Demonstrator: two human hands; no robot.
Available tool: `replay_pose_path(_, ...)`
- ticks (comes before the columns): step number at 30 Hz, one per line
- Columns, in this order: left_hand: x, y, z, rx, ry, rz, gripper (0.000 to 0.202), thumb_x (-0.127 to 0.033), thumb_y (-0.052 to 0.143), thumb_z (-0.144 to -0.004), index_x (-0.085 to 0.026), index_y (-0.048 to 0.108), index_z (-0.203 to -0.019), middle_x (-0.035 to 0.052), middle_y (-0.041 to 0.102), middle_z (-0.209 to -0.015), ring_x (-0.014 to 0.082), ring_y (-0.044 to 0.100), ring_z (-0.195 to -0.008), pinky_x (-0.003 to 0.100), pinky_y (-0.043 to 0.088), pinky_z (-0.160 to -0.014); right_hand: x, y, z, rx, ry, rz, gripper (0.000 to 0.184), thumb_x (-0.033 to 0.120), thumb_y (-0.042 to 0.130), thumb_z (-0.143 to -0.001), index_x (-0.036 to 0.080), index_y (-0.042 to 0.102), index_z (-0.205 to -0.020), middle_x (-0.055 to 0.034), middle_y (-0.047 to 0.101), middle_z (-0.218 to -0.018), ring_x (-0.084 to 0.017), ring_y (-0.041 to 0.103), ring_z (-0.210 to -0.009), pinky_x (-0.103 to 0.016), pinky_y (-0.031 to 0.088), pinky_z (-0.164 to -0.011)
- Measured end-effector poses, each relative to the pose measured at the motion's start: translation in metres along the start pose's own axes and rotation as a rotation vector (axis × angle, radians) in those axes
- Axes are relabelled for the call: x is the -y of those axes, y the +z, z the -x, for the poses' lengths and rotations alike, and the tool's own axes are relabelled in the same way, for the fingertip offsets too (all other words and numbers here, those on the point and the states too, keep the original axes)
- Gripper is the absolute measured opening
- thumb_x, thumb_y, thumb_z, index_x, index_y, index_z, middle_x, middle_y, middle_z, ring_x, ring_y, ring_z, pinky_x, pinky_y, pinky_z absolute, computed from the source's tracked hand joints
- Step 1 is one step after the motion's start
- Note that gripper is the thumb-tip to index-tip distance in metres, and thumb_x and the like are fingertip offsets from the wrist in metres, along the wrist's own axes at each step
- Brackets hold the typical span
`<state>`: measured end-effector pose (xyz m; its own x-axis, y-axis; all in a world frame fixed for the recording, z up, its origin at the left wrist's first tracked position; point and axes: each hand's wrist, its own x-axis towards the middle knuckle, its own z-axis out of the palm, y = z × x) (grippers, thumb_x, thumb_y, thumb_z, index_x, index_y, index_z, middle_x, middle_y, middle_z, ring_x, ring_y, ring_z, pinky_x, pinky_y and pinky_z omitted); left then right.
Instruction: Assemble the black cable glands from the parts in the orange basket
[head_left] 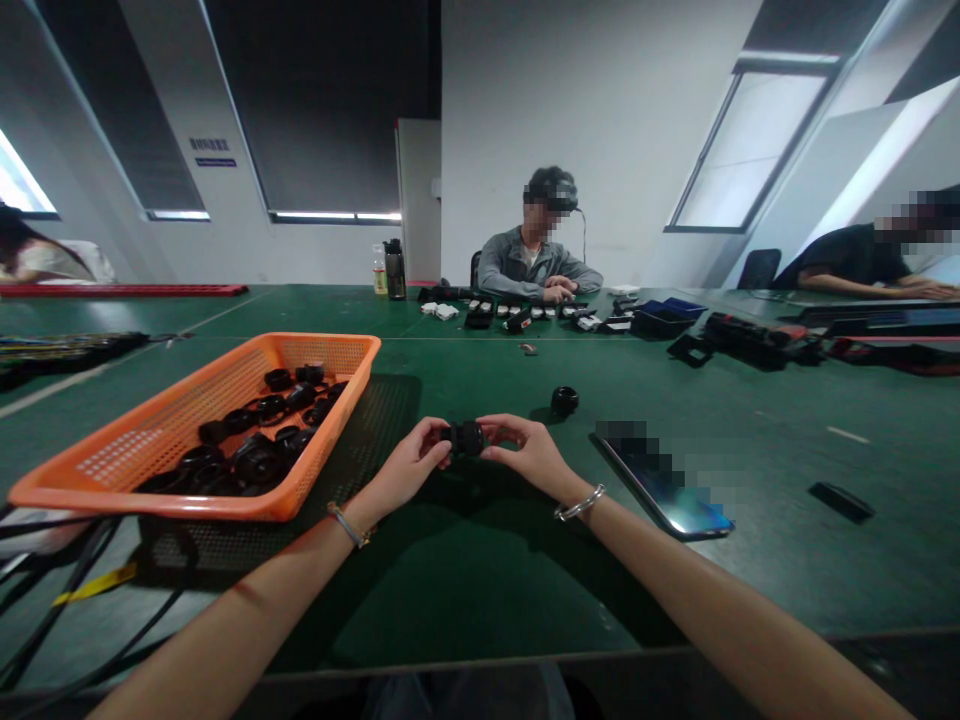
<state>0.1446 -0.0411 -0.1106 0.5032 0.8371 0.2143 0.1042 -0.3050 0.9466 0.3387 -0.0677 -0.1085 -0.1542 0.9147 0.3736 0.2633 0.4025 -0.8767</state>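
Between my two hands, just above the green table, is a black ridged cylindrical part [468, 439]. The fingers and thumb of my left hand [414, 458] pinch its left end. My right hand [529, 452] grips the right end between thumb and fingers. Whether the part is one piece or two joined pieces I cannot tell. A similar short black round part [564, 401] rests on the table beyond my right hand. Left of my left hand, an orange plastic basket [161, 503] holds several black round parts [259, 458].
A phone-like slab [660, 490] and a small black strip [841, 502] lie to the right. Cables [71, 590] run along the left front edge. Across the green table [465, 600] sits a person [525, 260] behind several small black and white items. Bottles [394, 268] stand farther back.
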Motion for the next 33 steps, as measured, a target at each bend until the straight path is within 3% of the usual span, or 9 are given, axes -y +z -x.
replay_pose_path(9,0.0004,-0.0005,0.0004,-0.006,-0.004,-0.010,0.018,-0.024,0.046,-0.077,-0.016,0.043,-0.093,-0.0042,0.047,-0.068,0.0112,0.048,-0.061,0.026,0.040,-0.065,0.0013,-0.0026,-0.0004,0.073,0.035,-0.051,0.043,0.020,0.072,-0.060,0.016,0.063,-0.102,-0.0042,0.066,-0.089,-0.017,0.061,-0.082,-0.037,0.048,-0.083)
replay_pose_path(15,0.0011,0.0009,-0.0004,0.002,-0.042,0.035,0.017,-0.023,0.047,-0.075,-0.017,0.042,-0.090,-0.0047,0.046,-0.069,0.0102,0.048,-0.059,0.025,0.041,-0.062,-0.0008,-0.0007,-0.0012,0.012,-0.015,-0.033,0.035,0.018,0.072,-0.059,0.017,0.065,-0.094,-0.0058,0.062,-0.100,-0.017,0.059,-0.087,-0.035,0.048,-0.082)
replay_pose_path(21,0.0008,0.0009,-0.0006,-0.001,-0.030,0.040,0.017,-0.023,0.047,-0.075,-0.017,0.044,-0.091,-0.0047,0.047,-0.069,0.0097,0.048,-0.059,0.025,0.041,-0.062,-0.0037,0.0009,0.0000,-0.003,0.008,-0.098,0.053,0.014,0.073,-0.056,0.021,0.059,-0.106,-0.0019,0.065,-0.091,-0.015,0.060,-0.082,-0.034,0.048,-0.083)
replay_pose_path(26,-0.0011,0.0009,0.0001,-0.006,-0.026,0.039,0.018,-0.023,0.047,-0.075,-0.017,0.044,-0.091,-0.0042,0.047,-0.070,0.0101,0.048,-0.059,0.025,0.041,-0.062,-0.0010,0.0005,0.0001,0.004,0.005,-0.033,0.041,0.018,0.072,-0.058,0.018,0.065,-0.099,-0.0035,0.066,-0.091,-0.015,0.060,-0.080,-0.034,0.048,-0.081)
replay_pose_path(33,0.0003,0.0005,0.0002,-0.002,-0.009,0.017,0.019,-0.024,0.047,-0.076,-0.017,0.044,-0.093,-0.0044,0.047,-0.069,0.0101,0.048,-0.060,0.025,0.041,-0.064,0.0052,0.0005,0.0009,0.004,0.046,-0.004,0.041,0.021,0.072,-0.059,0.016,0.066,-0.100,-0.0035,0.068,-0.086,-0.016,0.061,-0.078,-0.035,0.049,-0.080)
